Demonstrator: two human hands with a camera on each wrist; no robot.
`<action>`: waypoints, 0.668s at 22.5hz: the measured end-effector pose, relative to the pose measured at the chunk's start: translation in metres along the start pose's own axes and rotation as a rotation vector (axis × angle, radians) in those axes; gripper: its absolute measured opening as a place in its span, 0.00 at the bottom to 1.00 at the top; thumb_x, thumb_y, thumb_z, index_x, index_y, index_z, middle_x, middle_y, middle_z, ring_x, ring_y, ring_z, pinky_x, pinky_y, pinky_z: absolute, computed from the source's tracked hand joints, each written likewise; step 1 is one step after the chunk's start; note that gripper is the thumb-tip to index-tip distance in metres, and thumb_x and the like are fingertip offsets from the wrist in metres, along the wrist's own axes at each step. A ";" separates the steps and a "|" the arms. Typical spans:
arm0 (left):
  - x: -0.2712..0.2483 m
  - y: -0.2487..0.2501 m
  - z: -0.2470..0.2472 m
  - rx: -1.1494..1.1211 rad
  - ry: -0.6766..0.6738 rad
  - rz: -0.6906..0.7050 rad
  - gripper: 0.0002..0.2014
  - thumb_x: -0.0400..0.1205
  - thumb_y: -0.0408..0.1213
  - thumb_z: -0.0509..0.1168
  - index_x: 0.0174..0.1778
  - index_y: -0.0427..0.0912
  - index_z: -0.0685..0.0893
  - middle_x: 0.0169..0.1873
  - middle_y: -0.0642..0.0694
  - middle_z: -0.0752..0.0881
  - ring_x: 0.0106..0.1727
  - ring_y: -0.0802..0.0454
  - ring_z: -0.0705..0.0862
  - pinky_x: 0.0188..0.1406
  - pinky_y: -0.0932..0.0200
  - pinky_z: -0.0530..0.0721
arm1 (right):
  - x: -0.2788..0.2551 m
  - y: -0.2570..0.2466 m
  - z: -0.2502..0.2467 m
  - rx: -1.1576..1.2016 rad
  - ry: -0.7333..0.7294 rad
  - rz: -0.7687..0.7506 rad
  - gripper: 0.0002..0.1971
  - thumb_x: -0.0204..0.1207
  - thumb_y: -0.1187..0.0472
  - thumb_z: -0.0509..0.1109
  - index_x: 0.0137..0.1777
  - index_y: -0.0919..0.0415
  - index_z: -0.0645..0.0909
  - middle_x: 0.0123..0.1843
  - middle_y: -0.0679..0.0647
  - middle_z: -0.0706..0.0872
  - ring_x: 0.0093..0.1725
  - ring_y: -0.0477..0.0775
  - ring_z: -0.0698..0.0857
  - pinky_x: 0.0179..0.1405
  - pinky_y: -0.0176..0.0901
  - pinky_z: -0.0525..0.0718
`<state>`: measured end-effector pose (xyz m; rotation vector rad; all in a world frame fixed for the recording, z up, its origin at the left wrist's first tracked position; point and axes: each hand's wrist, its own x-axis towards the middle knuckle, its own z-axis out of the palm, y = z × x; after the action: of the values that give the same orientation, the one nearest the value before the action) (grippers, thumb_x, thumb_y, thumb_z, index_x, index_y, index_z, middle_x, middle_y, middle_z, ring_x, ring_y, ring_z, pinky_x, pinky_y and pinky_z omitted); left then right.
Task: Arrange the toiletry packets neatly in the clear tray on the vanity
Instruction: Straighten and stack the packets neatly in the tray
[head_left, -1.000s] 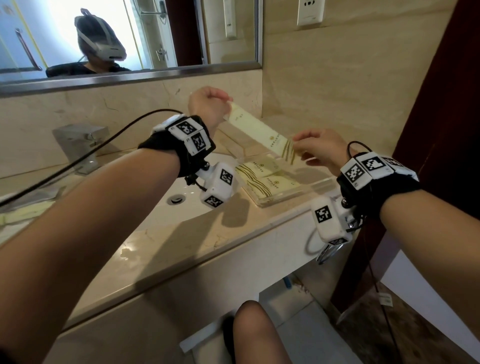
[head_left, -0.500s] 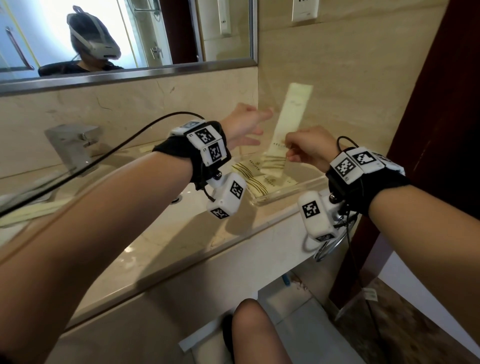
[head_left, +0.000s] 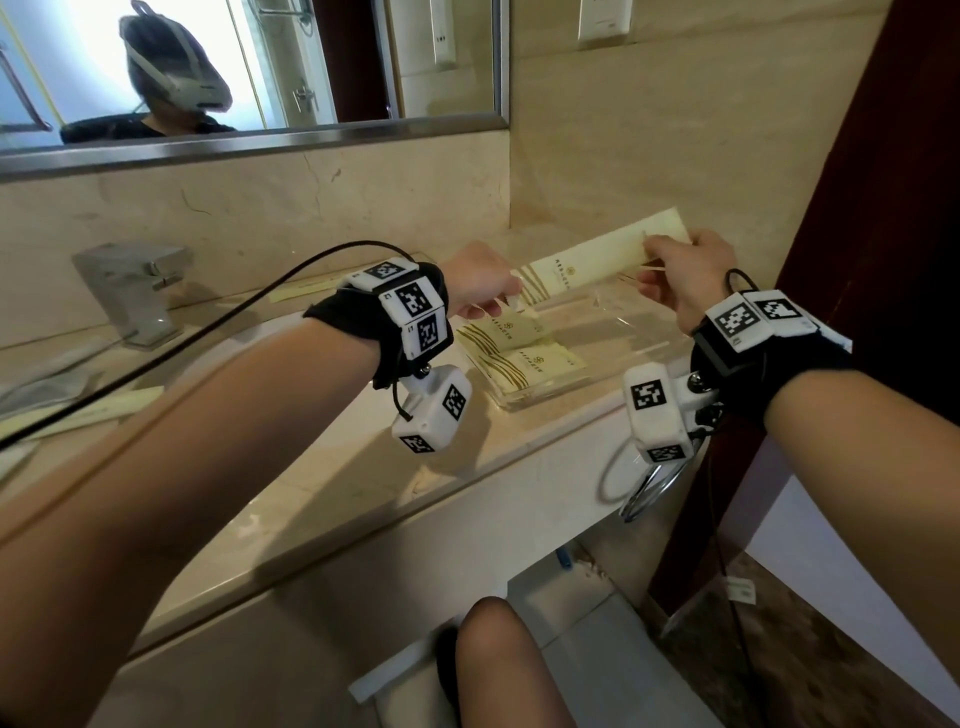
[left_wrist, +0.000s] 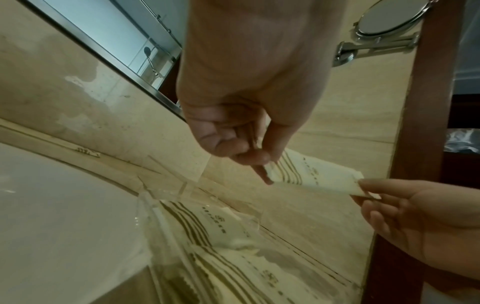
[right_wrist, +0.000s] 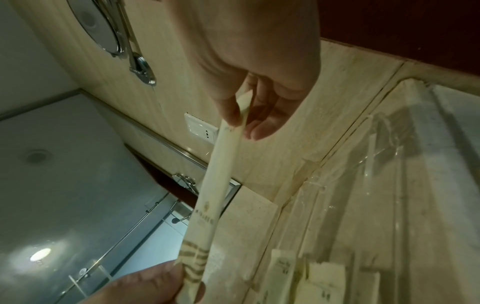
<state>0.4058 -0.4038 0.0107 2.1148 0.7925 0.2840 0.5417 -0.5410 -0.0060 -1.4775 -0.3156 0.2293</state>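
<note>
A long cream packet (head_left: 587, 260) with brown stripes at one end hangs nearly level above the clear tray (head_left: 639, 338). My left hand (head_left: 483, 286) pinches its striped end, as the left wrist view shows at the fingertips (left_wrist: 259, 162). My right hand (head_left: 680, 275) pinches the plain end between thumb and fingers (right_wrist: 241, 121). Two smaller cream packets (head_left: 511, 332) (head_left: 540, 364) lie flat side by side in the tray's left part. The tray's right part shows bare.
The tray sits in the vanity's right corner against the beige wall, next to a dark wooden frame (head_left: 857, 260). A faucet (head_left: 135, 291) and sink basin (head_left: 291, 338) lie left. More long packets (head_left: 78, 415) rest on the counter at far left. A chrome ring (head_left: 649, 483) hangs under the counter edge.
The right hand swung the packet from upright down to nearly level, striped end now to the left. The left hand, open half a second ago, has taken hold of the striped end.
</note>
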 end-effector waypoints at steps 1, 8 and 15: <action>0.003 -0.003 -0.002 -0.006 0.038 0.011 0.07 0.82 0.30 0.62 0.54 0.34 0.82 0.32 0.47 0.80 0.24 0.57 0.75 0.15 0.70 0.69 | 0.004 0.001 -0.003 -0.007 0.005 0.003 0.08 0.78 0.65 0.66 0.55 0.59 0.73 0.35 0.51 0.81 0.29 0.44 0.81 0.23 0.31 0.83; 0.036 -0.032 -0.022 0.038 0.217 -0.064 0.06 0.76 0.34 0.70 0.46 0.35 0.87 0.30 0.44 0.81 0.23 0.55 0.71 0.08 0.74 0.63 | 0.047 0.003 0.030 -0.292 -0.141 0.101 0.03 0.77 0.65 0.67 0.46 0.65 0.80 0.28 0.53 0.84 0.25 0.44 0.82 0.22 0.33 0.83; 0.055 -0.059 -0.030 0.278 0.028 -0.228 0.04 0.76 0.30 0.70 0.44 0.38 0.83 0.35 0.42 0.80 0.25 0.52 0.68 0.16 0.68 0.63 | 0.074 0.021 0.073 -0.589 -0.358 0.270 0.15 0.84 0.64 0.59 0.34 0.64 0.71 0.08 0.49 0.77 0.06 0.39 0.76 0.16 0.34 0.78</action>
<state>0.4087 -0.3232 -0.0207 2.2525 1.1339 0.0849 0.5864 -0.4455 -0.0172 -2.0656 -0.4984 0.6649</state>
